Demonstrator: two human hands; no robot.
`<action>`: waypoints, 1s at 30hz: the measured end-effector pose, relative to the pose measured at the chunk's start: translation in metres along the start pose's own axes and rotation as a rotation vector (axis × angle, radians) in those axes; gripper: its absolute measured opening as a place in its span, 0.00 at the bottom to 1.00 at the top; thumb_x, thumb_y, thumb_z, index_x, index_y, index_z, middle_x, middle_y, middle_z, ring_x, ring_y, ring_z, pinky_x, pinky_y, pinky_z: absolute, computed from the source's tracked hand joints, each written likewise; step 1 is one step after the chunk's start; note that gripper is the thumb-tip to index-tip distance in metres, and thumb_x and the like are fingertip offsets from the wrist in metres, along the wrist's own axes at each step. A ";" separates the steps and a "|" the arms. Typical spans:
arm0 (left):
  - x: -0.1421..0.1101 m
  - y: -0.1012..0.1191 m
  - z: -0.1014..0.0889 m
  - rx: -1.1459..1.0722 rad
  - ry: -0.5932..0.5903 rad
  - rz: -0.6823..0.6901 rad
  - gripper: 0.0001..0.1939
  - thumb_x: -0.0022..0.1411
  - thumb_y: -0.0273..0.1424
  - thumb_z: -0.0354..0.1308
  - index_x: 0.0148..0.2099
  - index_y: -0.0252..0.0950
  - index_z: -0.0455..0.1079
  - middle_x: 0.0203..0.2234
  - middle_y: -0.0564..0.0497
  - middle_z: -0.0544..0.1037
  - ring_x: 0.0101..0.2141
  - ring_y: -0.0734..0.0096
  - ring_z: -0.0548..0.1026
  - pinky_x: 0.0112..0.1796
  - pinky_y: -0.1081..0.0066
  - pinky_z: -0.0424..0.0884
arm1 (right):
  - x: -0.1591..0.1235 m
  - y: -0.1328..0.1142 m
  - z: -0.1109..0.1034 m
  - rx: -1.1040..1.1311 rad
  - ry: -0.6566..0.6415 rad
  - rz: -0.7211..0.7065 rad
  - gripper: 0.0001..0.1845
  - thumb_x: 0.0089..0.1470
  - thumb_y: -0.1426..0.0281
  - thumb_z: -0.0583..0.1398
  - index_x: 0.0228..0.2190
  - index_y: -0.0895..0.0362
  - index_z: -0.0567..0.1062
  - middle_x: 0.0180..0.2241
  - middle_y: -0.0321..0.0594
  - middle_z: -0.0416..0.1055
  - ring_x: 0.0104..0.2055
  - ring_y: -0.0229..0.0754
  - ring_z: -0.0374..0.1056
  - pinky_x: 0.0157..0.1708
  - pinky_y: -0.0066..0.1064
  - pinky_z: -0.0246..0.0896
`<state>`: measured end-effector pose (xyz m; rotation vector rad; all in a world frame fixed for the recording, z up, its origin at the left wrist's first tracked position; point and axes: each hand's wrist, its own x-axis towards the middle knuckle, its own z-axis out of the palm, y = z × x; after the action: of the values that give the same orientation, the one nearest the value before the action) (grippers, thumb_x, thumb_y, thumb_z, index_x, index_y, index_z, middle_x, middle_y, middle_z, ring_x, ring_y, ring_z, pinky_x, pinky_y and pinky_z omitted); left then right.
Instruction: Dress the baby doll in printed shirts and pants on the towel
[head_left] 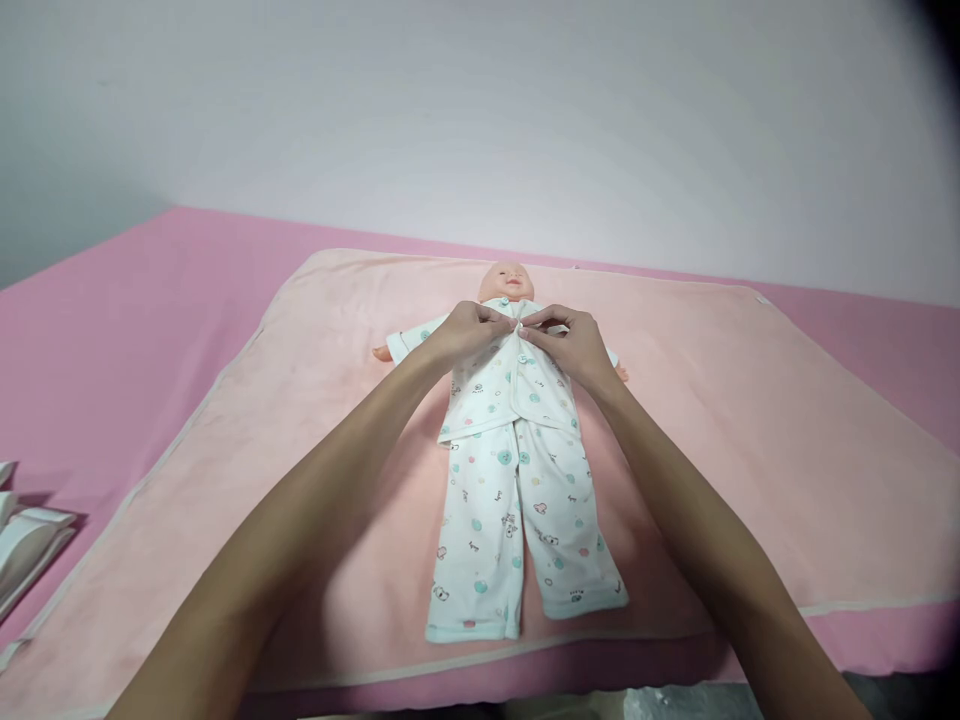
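A baby doll [504,281] lies on its back on a pale pink blanket [300,400], head away from me. It wears a white printed top [501,385] and matching trousers [517,530]. My left hand [469,330] and my right hand [566,340] meet at the doll's upper chest. Each hand pinches one edge of the top's front opening, just below the collar, fingers closed on the fabric. Small buttons run down the front of the top.
The blanket lies over a darker pink bed cover [97,310]. Folded white items [26,545] rest at the left edge. A plain light wall [480,120] rises behind the bed.
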<state>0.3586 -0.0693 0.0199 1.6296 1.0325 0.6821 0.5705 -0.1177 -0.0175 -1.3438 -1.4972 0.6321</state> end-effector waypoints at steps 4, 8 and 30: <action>-0.001 0.001 0.003 0.062 0.001 0.035 0.28 0.63 0.38 0.68 0.21 0.38 0.54 0.19 0.56 0.52 0.23 0.77 0.50 0.30 0.67 0.47 | 0.001 0.000 0.001 -0.057 -0.035 0.010 0.18 0.54 0.54 0.74 0.40 0.52 0.85 0.43 0.42 0.84 0.42 0.47 0.75 0.48 0.42 0.72; 0.006 -0.011 0.012 0.116 0.093 0.117 0.27 0.59 0.38 0.70 0.22 0.39 0.54 0.20 0.55 0.56 0.24 0.76 0.53 0.29 0.67 0.49 | 0.001 0.001 0.001 -0.093 -0.044 0.019 0.20 0.54 0.54 0.74 0.41 0.52 0.80 0.47 0.41 0.82 0.42 0.44 0.70 0.46 0.39 0.69; 0.022 -0.024 0.012 -0.105 0.106 0.017 0.15 0.61 0.31 0.73 0.26 0.36 0.72 0.19 0.54 0.66 0.25 0.72 0.68 0.29 0.69 0.60 | 0.007 0.009 0.004 -0.202 -0.142 -0.181 0.08 0.70 0.61 0.60 0.41 0.52 0.74 0.44 0.40 0.68 0.39 0.44 0.63 0.44 0.40 0.62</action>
<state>0.3716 -0.0538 -0.0083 1.5265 1.0421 0.8284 0.5716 -0.1082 -0.0251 -1.3166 -1.8146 0.4781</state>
